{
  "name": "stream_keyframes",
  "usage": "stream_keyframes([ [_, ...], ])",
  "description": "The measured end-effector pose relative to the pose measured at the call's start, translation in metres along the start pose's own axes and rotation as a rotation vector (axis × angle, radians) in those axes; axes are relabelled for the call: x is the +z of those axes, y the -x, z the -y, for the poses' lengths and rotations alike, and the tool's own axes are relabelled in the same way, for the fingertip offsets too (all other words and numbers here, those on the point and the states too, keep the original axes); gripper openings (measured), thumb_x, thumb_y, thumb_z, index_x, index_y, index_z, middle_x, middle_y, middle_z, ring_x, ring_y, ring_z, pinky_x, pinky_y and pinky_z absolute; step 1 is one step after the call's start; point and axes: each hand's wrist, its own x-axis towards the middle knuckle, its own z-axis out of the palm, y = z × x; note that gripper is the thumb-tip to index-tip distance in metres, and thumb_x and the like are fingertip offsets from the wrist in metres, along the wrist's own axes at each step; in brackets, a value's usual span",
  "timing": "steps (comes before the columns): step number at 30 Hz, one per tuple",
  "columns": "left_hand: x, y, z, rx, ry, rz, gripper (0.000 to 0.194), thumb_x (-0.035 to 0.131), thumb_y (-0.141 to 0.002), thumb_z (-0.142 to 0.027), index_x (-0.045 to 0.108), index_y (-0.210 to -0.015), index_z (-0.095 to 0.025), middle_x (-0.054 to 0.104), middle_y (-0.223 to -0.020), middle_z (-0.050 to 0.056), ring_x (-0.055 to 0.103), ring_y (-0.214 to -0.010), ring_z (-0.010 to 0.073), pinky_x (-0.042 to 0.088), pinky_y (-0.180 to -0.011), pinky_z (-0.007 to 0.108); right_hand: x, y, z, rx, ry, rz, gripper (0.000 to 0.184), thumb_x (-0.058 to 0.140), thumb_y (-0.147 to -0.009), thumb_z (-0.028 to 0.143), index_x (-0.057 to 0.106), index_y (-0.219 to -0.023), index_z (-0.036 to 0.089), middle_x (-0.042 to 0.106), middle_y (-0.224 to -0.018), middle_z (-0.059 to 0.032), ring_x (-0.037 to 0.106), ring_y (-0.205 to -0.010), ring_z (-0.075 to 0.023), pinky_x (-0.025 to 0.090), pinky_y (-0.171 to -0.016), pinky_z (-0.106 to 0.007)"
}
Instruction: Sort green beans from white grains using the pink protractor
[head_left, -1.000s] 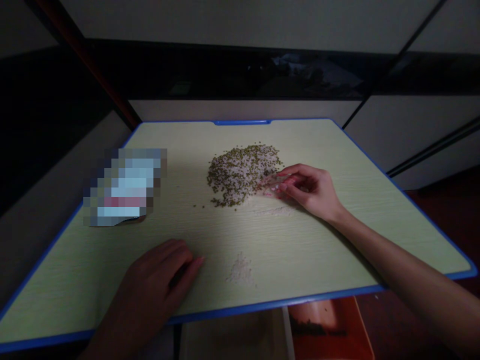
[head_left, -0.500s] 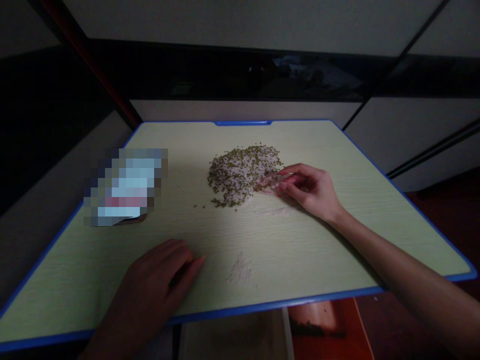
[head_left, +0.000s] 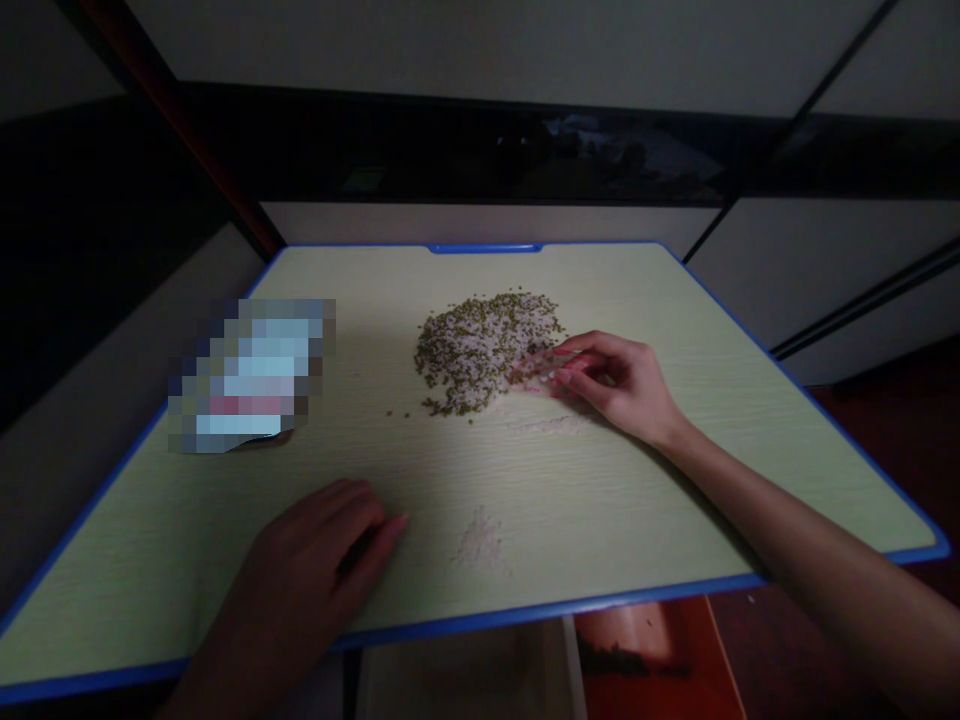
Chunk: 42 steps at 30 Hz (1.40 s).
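A pile of mixed green beans and white grains [head_left: 480, 345] lies on the table. At the pile's right edge, my right hand [head_left: 619, 380] pinches a clear plastic piece with red print [head_left: 541, 370]; its far end touches the beans, and its exact kind cannot be made out. My left hand [head_left: 322, 545] rests at the near left of the table, fingers loosely bent and thumb held apart, with nothing visible in it. To its right is a small heap of white grains [head_left: 480, 540]. A thin streak of white grains [head_left: 551, 424] lies below the plastic piece.
The pale folding table [head_left: 360, 285] has a blue rim. A phone-like device with a blurred-out screen [head_left: 251, 375] stands at the left. Below the near edge are a whitish container [head_left: 472, 670] and an orange container [head_left: 667, 650]. Cabinet fronts [head_left: 840, 270] rise behind.
My right hand and the plastic piece have shifted very slightly, the piece tilting a little at the pile's edge. My left hand stays in place.
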Motion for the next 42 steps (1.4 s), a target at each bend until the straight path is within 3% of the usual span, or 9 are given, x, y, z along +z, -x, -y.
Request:
stream_keyframes([
  [23, 0.0016, 0.0016, -0.0001, -0.002, -0.010, 0.004, 0.031, 0.044, -0.090, -0.029, 0.047, -0.061, -0.021, 0.051, -0.057, -0.005, 0.052, -0.054, 0.0101, 0.042, -0.054, 0.023, -0.0011, 0.0045, 0.0028, 0.040, -0.041, 0.017, 0.018, 0.064, -0.071, 0.021, 0.065, -0.087, 0.013, 0.065, -0.056, -0.0015, 0.058, -0.048, -0.0124, 0.038, -0.043, -0.023],
  [42, 0.0023, -0.0005, -0.0015, -0.001, -0.003, -0.011, 0.031, 0.043, -0.090, -0.030, 0.049, -0.061, -0.021, 0.053, -0.058, -0.004, 0.053, -0.054, 0.0106, 0.042, -0.053, 0.024, 0.0002, 0.0032, 0.0006, -0.028, 0.014, 0.032, 0.022, 0.063, -0.075, 0.023, 0.067, -0.092, 0.011, 0.066, -0.058, -0.0031, 0.058, -0.049, -0.0130, 0.039, -0.045, -0.024],
])
